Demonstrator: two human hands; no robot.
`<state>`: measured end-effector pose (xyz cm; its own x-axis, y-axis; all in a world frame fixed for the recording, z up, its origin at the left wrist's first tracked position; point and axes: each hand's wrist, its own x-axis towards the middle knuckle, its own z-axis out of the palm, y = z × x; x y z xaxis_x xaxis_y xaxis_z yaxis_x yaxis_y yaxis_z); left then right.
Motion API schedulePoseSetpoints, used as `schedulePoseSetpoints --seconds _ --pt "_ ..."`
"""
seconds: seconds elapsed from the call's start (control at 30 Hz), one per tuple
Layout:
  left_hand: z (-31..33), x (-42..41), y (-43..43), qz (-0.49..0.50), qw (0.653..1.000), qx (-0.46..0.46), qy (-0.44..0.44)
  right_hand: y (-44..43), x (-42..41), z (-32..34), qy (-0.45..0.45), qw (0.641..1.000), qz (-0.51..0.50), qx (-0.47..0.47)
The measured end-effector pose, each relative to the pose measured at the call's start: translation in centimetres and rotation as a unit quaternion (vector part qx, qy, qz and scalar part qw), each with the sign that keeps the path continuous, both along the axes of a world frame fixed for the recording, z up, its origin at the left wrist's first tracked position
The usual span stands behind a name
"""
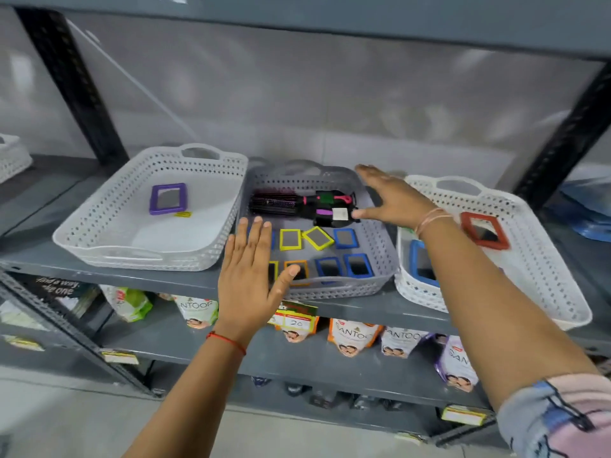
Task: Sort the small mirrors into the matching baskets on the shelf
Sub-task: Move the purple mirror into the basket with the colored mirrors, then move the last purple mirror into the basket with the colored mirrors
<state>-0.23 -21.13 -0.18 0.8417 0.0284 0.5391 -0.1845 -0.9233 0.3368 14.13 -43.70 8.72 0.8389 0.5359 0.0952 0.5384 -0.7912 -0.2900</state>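
Three perforated baskets stand side by side on the grey shelf. The left white basket (pixel 99 233) holds one purple-framed mirror (pixel 168 198). The middle grey basket (pixel 380 252) holds several small mirrors with yellow (pixel 290 239), blue (pixel 358 265) and orange (pixel 297 272) frames, plus dark hairbrushes (pixel 297 206) at its back. The right white basket (pixel 545 266) holds a red-framed mirror (pixel 484 230) and a blue-framed mirror (pixel 421 264). My left hand (pixel 249 269) hovers flat and open over the grey basket's front left corner. My right hand (pixel 391 196) is spread open above its back right corner, holding nothing.
Black slotted uprights (pixel 71 84) frame the shelf bay at left and right. A lower shelf carries soap packets (pixel 350 337) and price tags (pixel 296 320). Another white basket (pixel 11 157) shows at the far left edge. A blue item (pixel 591 209) lies beyond the right upright.
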Motion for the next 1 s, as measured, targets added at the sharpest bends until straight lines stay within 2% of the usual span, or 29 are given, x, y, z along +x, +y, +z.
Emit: schedulePoseSetpoints --seconds 0.13,0.43,0.57,0.7,0.87,1.0 --pt "0.2 -0.1 2.9 0.032 0.999 0.006 -0.005 6.8 0.8 -0.6 -0.017 0.997 0.073 -0.006" --pt "-0.9 -0.4 11.7 0.137 0.991 -0.010 0.008 20.8 3.2 -1.3 0.018 0.981 0.195 -0.006" --pt "-1.4 0.1 14.6 0.160 0.987 -0.015 0.008 26.2 4.8 -2.0 0.039 0.971 0.227 -0.062" --pt "-1.5 0.9 15.8 0.159 0.987 0.011 0.008 30.9 6.4 -4.1 0.046 0.951 0.259 -0.160" --pt "-2.0 1.3 16.0 0.165 0.986 0.018 0.001 34.1 8.0 -6.9 0.052 0.932 0.262 -0.246" --pt "-2.1 1.4 16.0 0.167 0.986 0.011 -0.017 33.6 8.2 -7.3 0.096 0.930 0.273 -0.225"
